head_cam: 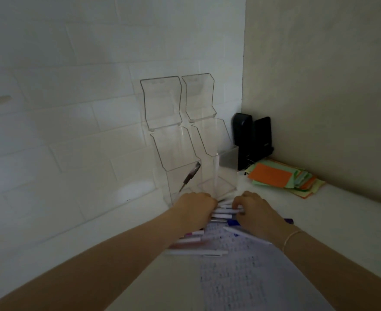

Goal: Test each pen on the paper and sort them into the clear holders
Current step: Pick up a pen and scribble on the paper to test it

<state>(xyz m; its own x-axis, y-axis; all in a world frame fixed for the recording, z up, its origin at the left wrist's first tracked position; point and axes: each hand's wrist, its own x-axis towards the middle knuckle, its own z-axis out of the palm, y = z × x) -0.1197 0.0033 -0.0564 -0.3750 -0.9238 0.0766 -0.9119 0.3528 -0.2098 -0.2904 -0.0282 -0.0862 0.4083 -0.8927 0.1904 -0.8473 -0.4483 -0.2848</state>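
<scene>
A pile of white pens (224, 211) lies on the white counter in front of two clear holders. My left hand (195, 206) and my right hand (255, 209) both rest on the pile, fingers curled around pens from either side. The left clear holder (176, 153) contains one dark pen (190, 176) leaning inside it. The right clear holder (214, 153) looks empty. A sheet of printed paper (241, 277) lies under the pens and stretches toward me. More white pens (196, 251) lie below my left wrist.
A stack of orange, green and yellow sticky notes (281, 178) lies at the right. Two black objects (252, 140) stand in the corner behind a small grey box (229, 159). Walls close in on the left and right.
</scene>
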